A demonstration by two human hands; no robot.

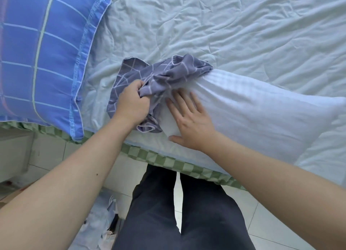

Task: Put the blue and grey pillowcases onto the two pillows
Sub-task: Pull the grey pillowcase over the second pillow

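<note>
Left hand [132,104] bunching grey pillowcase [161,75], right hand [191,122] flat on half-hidden pillow [252,103]

pillows: 2 [252,103] | pillowcases: 2 [162,75] | hands: 2 [131,103]

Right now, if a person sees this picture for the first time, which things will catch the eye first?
First, the two hands at the centre: the left hand grips the bunched grey pillowcase, and the right hand presses flat on the bare white pillow, whose end is just inside the case. Then the pillow in the blue pillowcase, lying at the upper left on the pale quilt.
</note>
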